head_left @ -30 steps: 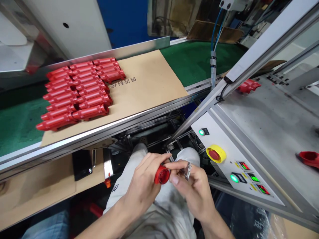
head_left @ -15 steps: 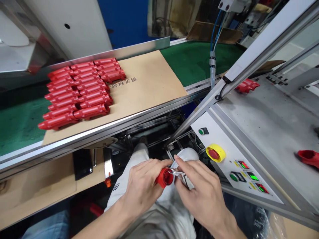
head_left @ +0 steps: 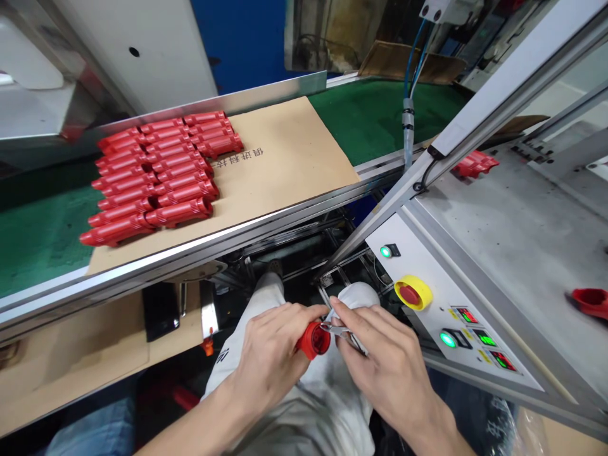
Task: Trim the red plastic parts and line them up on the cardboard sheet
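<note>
My left hand (head_left: 270, 358) is shut around a red moulded plastic part (head_left: 313, 339), with its round open end facing up and to the right. My right hand (head_left: 387, 361) pinches small steel side cutters (head_left: 342, 334), whose jaws are at the rim of that red part. Most of the cutters lie hidden in my fingers. Both hands are over my lap, above my light grey trousers (head_left: 327, 405). Several rows of matching red parts (head_left: 156, 177) lie on a brown kraft paper sheet (head_left: 289, 149), beyond my hands' reach on the belt.
A green conveyor belt (head_left: 375, 117) with a steel side rail (head_left: 228, 237) runs ahead. On the right stands a steel bench with a control panel (head_left: 456, 323), a red-and-yellow emergency stop button (head_left: 412, 292), and loose red parts (head_left: 475, 163). A black phone (head_left: 160, 311) lies under the conveyor.
My right hand has brought the cutters from beside the red part to its rim. The part stays in my left hand, and the view has shifted slightly.
</note>
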`<state>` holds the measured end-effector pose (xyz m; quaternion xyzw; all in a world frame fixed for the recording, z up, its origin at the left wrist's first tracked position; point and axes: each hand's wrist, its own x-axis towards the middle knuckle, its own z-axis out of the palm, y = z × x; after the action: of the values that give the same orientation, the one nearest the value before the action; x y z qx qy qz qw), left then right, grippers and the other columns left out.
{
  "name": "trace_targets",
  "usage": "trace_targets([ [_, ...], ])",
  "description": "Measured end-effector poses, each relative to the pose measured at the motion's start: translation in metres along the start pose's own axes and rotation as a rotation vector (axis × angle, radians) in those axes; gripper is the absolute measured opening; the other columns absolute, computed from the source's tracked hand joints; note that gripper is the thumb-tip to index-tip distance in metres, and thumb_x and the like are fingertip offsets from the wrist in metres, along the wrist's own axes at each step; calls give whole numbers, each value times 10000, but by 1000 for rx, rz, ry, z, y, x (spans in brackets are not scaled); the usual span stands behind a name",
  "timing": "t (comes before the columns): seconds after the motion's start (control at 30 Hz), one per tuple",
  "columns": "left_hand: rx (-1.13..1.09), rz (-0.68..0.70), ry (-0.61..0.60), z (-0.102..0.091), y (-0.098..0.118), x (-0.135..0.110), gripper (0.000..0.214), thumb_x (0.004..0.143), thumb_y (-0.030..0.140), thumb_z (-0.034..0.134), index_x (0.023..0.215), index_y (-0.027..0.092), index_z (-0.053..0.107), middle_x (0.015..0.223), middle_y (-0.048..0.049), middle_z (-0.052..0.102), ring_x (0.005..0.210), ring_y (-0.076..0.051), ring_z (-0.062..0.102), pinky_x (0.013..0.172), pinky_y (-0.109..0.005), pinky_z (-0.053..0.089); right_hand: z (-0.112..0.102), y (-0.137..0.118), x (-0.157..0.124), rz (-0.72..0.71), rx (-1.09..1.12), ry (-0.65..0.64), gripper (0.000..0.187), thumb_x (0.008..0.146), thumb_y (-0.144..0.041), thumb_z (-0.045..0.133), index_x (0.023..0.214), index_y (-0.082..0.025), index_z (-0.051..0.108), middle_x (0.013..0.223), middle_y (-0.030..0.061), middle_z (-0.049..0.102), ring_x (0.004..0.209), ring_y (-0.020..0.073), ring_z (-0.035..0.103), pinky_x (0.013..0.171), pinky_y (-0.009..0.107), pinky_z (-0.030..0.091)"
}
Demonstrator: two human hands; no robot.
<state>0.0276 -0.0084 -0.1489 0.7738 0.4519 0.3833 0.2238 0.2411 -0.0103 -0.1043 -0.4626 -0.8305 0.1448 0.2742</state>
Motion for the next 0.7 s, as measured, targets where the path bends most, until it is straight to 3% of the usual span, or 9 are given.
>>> trace_targets([
  [0.2, -112, -81, -93, -5, 4, 3, 404, 915, 38, 725, 1241, 276, 714, 895, 32, 799, 742, -168, 756, 703, -285, 561, -2, 6, 4, -26, 22, -43, 487, 1040, -93, 597, 1516, -192, 623, 1070, 68, 811, 900, 229, 736, 836, 418, 657],
  [0.5, -139, -124, -107, -6, 2, 1, 455, 877, 25, 752, 1261, 267, 731, 907, 23, 816, 754, -178, 771, 721, -291, 575, -6, 8, 5, -79, -29, -33, 519, 1040, -91, 629, 1543, -217, 615, 1104, 72, 839, 917, 228, 781, 827, 397, 660],
  [0.6, -163, -134, -115, -9, 3, 1, 420, 901, 41, 744, 1254, 266, 746, 893, 15, 813, 740, -179, 757, 707, -298, 566, -2, 11, 6, -59, 105, -31, 524, 1031, -82, 634, 1521, -263, 651, 1150, 50, 849, 950, 207, 803, 855, 374, 665],
  [0.7, -195, -131, -108, -13, 2, 2, 339, 946, 88, 744, 1228, 276, 765, 863, 22, 808, 715, -169, 740, 684, -294, 547, 5, 14, 6, 65, 343, -39, 442, 1014, -111, 680, 1403, -308, 752, 1079, 15, 863, 895, 170, 816, 804, 306, 665],
])
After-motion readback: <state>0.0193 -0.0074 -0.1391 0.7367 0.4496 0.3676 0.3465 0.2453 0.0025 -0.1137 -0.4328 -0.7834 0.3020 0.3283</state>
